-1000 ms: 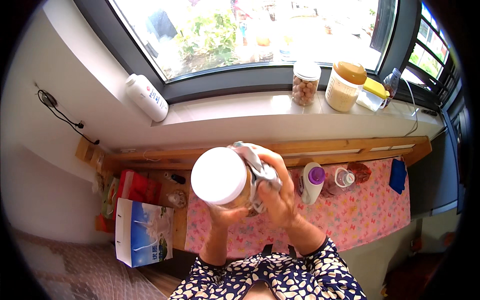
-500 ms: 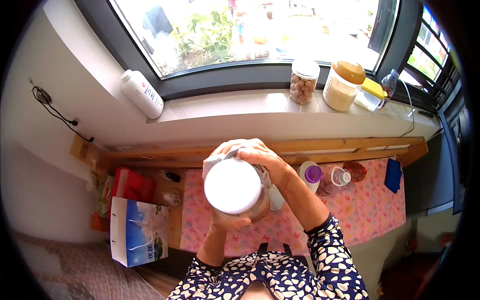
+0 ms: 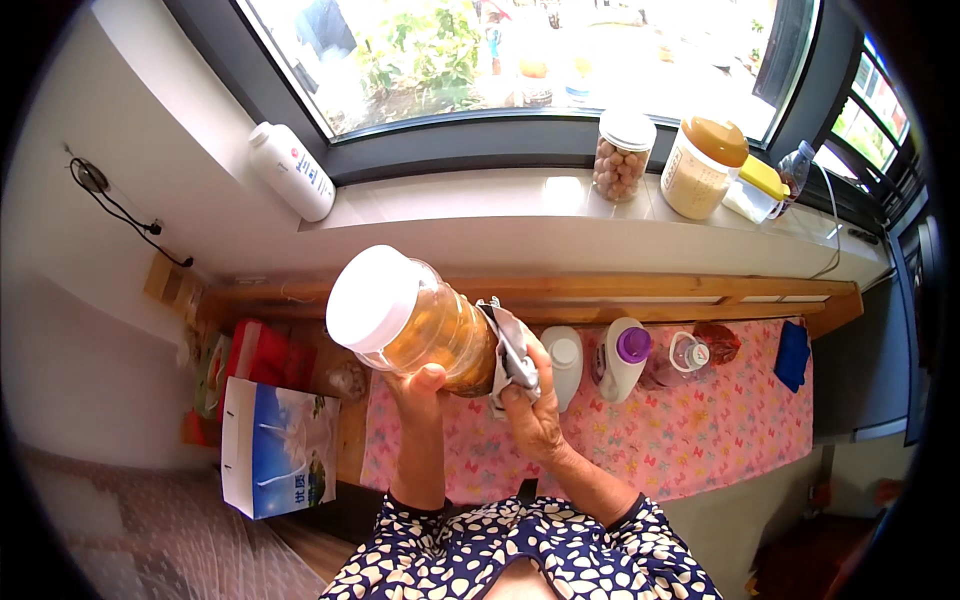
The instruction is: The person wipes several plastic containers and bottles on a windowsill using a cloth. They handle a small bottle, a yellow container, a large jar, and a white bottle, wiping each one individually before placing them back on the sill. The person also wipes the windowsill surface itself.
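Observation:
A large clear jar (image 3: 437,335) of amber contents, with a white screw lid, is tilted in front of me, its lid toward the upper left. My left hand (image 3: 415,385) grips it from below near the lid, thumb against its side. At the jar's base, my right hand (image 3: 533,405) is closed on a grey cloth (image 3: 513,362) pressed against the bottom. Just right of that hand, a white jug (image 3: 562,365) and a white bottle with a purple cap (image 3: 622,362) stand on the pink patterned cloth (image 3: 690,430).
On the windowsill are a white bottle (image 3: 292,172), a jar of round brown things (image 3: 620,165), a brown-lidded canister (image 3: 697,175) and a yellow-lidded box (image 3: 757,188). A gift bag (image 3: 280,450) stands at left. A clear handled bottle (image 3: 682,360) and blue cloth (image 3: 791,355) lie at right.
The jar has tipped from lid-up to lying aslant, its lid swinging left. My right hand has moved with the cloth from the jar's upper side to its base.

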The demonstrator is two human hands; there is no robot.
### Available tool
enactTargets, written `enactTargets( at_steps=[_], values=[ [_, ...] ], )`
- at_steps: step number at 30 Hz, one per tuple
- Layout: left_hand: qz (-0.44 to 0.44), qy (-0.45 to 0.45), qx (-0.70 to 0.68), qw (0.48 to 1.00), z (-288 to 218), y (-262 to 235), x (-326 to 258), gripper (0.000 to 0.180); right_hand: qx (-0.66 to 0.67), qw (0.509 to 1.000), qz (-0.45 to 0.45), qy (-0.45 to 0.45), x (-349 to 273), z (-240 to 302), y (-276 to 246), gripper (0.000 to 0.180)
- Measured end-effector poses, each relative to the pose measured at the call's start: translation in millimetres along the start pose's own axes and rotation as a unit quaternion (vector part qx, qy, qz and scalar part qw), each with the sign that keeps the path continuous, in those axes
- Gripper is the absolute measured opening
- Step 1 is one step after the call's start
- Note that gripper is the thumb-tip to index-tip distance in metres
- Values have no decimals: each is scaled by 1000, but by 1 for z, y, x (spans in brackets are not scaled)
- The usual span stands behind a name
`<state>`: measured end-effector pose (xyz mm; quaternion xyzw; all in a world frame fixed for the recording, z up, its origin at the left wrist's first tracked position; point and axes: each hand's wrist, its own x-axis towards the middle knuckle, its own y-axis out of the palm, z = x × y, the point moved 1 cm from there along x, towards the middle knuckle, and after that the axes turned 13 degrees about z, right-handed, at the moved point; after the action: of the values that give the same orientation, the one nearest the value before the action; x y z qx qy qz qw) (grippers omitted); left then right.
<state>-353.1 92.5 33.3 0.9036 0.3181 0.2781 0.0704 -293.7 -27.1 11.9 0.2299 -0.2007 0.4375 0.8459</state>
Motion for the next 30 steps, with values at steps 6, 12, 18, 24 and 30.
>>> enactTargets(
  at_steps=[6,12,18,24,30],
  values=[
    [62,-30,-78,995,-14,11,-11,94,282,926,-40,249,11,-5,-17,40],
    [54,-79,-23,995,-2,3,-24,93,33,978,50,202,37,44,-23,33],
    [87,2,123,989,4,7,-27,102,-58,988,79,-120,36,71,-9,38],
    [125,-73,-14,989,-5,13,-34,103,11,977,208,-56,81,83,-19,35],
    [138,-77,-27,987,-3,19,-28,101,146,900,361,195,123,66,-19,44]
  ],
)
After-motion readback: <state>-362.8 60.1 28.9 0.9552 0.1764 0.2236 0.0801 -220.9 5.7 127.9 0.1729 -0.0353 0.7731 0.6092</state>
